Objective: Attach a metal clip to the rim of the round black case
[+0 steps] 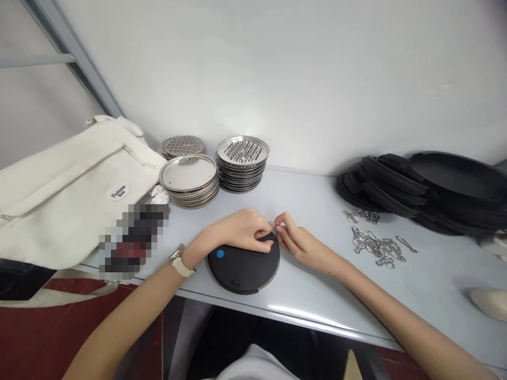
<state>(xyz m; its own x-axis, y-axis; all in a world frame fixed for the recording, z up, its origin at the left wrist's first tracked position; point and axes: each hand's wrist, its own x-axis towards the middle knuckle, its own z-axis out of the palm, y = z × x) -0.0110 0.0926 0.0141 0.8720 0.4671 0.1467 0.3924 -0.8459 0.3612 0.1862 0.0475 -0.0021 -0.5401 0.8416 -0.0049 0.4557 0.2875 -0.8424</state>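
A black round disc with a blue dot and a thin metal rim lies flat near the table's front edge. My left hand rests on its upper part, fingers curled and thumb pressed near the right rim. At that rim my right hand is closed in a pinch. A tiny glint of metal shows at its fingertips, too small to name. To the right lies a pile of small wire clips, with one loose clip beside it.
Behind the disc stand a stack of plain metal discs and a stack of studded metal discs. Black round covers are heaped at the right. A cream bag covers the left end, next to a blurred-out item. A wall rises behind.
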